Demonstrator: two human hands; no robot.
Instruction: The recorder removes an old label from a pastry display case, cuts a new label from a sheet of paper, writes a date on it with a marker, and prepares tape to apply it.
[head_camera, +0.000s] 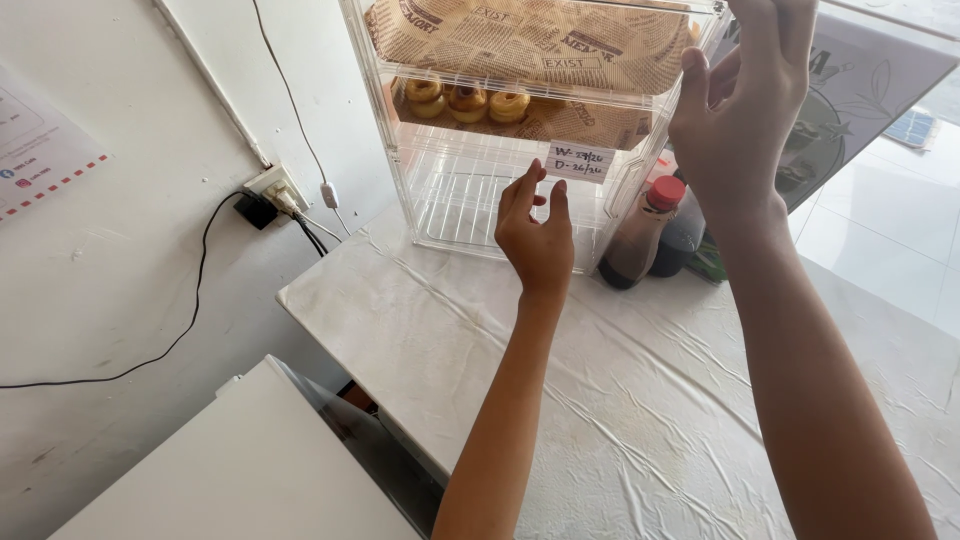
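The left hand (537, 237) is half open, fingertips at the front of the clear case (480, 190), gripping nothing. The right hand (738, 110) is open against the case's upper right corner. Doughnuts (467, 100) sit on the shelf above the left hand; two bottles (650, 235) stand below the right.

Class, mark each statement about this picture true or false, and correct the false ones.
1. Small ring pastries lie on a shelf of the clear display case. True.
2. The left hand holds a bottle. False: it reaches to the case front, holding nothing.
3. A dark bottle with a red cap stands right of the case. True.
4. The right hand rests flat on the table. False: it is raised at the case's upper right corner.
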